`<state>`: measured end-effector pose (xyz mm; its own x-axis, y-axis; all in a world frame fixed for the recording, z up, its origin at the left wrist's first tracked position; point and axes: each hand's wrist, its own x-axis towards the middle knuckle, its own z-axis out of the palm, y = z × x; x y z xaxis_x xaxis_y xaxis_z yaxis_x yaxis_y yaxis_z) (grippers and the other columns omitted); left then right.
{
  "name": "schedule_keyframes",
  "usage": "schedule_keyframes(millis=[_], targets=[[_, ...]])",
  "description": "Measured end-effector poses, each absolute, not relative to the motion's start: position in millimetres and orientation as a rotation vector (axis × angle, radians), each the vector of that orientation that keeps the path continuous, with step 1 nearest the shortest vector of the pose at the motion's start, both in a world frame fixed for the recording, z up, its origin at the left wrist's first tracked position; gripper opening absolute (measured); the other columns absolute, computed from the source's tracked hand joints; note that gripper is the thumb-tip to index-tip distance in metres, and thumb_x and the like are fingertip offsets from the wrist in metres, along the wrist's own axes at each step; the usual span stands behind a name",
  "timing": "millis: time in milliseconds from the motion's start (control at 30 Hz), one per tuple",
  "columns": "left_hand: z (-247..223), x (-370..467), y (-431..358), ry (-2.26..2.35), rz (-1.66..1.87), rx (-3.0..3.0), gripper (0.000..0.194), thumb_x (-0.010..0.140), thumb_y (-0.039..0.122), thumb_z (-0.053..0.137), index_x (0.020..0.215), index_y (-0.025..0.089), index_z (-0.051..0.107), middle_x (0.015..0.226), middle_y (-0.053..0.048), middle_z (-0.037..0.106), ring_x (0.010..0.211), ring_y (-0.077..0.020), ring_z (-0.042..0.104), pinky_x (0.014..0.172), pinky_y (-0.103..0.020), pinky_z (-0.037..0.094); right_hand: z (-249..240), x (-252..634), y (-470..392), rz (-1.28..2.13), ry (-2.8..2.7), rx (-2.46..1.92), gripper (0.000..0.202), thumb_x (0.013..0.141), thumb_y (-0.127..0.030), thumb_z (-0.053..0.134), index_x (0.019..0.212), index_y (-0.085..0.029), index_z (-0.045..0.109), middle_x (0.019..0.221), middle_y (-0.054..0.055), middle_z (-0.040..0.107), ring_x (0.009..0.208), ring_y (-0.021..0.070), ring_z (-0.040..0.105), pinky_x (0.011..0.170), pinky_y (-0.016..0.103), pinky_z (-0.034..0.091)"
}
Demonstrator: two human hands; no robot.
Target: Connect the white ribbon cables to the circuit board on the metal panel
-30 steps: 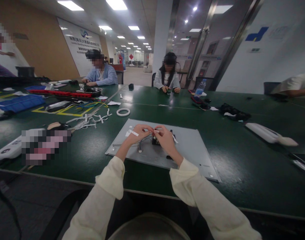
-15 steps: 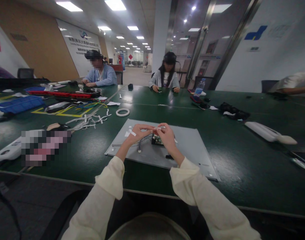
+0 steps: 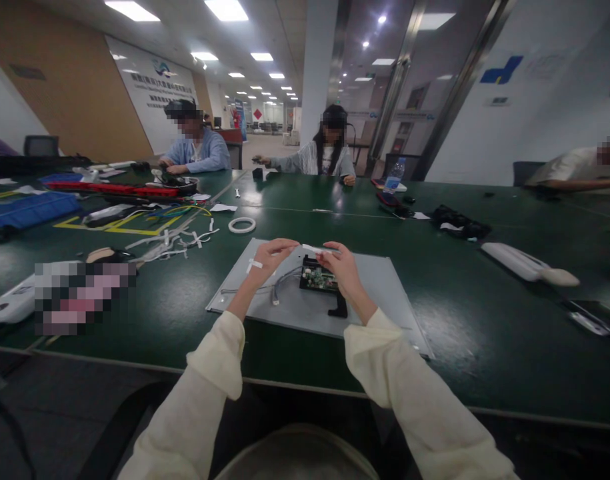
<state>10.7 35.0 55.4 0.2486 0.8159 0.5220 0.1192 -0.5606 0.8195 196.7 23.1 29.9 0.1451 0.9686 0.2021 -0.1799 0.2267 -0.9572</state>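
A small white strip [image 3: 312, 249] is pinched at its right end by my right hand [image 3: 341, 265]. My left hand [image 3: 272, 255] is a little to the left of the strip, its fingers pressed together; whether they hold anything is too small to tell. Below the hands, a green circuit board in a black frame [image 3: 319, 280] lies on a grey panel [image 3: 385, 293]. Grey cables [image 3: 279, 285] run to the left of the board, and a black bracket part [image 3: 339, 308] extends below it. White pieces [image 3: 255, 264] show beside my left hand.
A white tape roll [image 3: 242, 225] lies beyond the panel, with loose white strips [image 3: 177, 241] to its left. A blue tray [image 3: 32, 210] sits far left. A white device [image 3: 515, 261] is at the right. Two people sit across the table, another at far right.
My hands have moved apart, and the white strip now shows between them. More of the circuit board is visible. The person opposite has stretched an arm out toward the left.
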Motion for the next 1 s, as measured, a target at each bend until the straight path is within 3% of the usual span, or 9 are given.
schedule_keyframes(millis=[100,233,500,667,867,1000], targets=[[46,13,43,0.906,1.274,1.798,0.034,0.078,0.037,0.054,0.101,0.013,0.064,0.092,-0.008,0.068,0.080,-0.0173,0.064,0.074,-0.028,0.049,34,190,18,1.081,-1.112,-0.947,0.035,0.066,-0.032,0.061,0.096,-0.019,0.051,0.073,0.001,0.065,0.070,0.0136,0.064,0.074,0.031,0.052],[39,18,45,0.934,1.201,1.724,0.037,0.080,0.041,0.050,0.097,0.012,0.063,0.089,-0.008,0.068,0.070,-0.0151,0.064,0.065,-0.025,0.048,34,180,15,1.119,-1.131,-0.953,0.034,0.066,-0.031,0.060,0.096,-0.018,0.051,0.073,0.001,0.065,0.069,0.0145,0.064,0.072,0.031,0.052],[38,33,34,0.985,1.165,1.958,0.030,0.078,0.039,0.054,0.091,0.014,0.063,0.087,-0.006,0.066,0.078,-0.0154,0.060,0.062,-0.023,0.045,26,179,16,1.003,-1.205,-1.045,0.032,0.068,-0.031,0.059,0.096,-0.019,0.053,0.074,0.001,0.066,0.069,0.0154,0.064,0.072,0.032,0.053],[43,33,29,1.025,1.268,2.027,0.020,0.077,0.032,0.055,0.086,0.015,0.063,0.080,-0.004,0.063,0.075,-0.0141,0.057,0.063,-0.024,0.044,32,171,8,1.101,-1.240,-0.959,0.035,0.069,-0.035,0.059,0.100,-0.019,0.051,0.074,0.001,0.066,0.070,0.0152,0.065,0.074,0.032,0.052],[43,32,29,0.920,1.216,2.022,0.030,0.075,0.035,0.059,0.097,0.014,0.060,0.094,-0.007,0.063,0.080,-0.0147,0.058,0.064,-0.023,0.045,34,174,9,1.124,-1.088,-0.931,0.035,0.066,-0.033,0.062,0.097,-0.019,0.052,0.078,0.001,0.066,0.073,0.0155,0.065,0.074,0.031,0.053],[40,33,31,0.954,1.332,2.074,0.025,0.080,0.032,0.053,0.096,0.014,0.060,0.086,-0.006,0.062,0.077,-0.0132,0.057,0.063,-0.023,0.045,32,177,13,1.133,-0.949,-0.919,0.033,0.064,-0.031,0.064,0.091,-0.019,0.051,0.072,0.000,0.065,0.072,0.0145,0.065,0.076,0.031,0.053]])
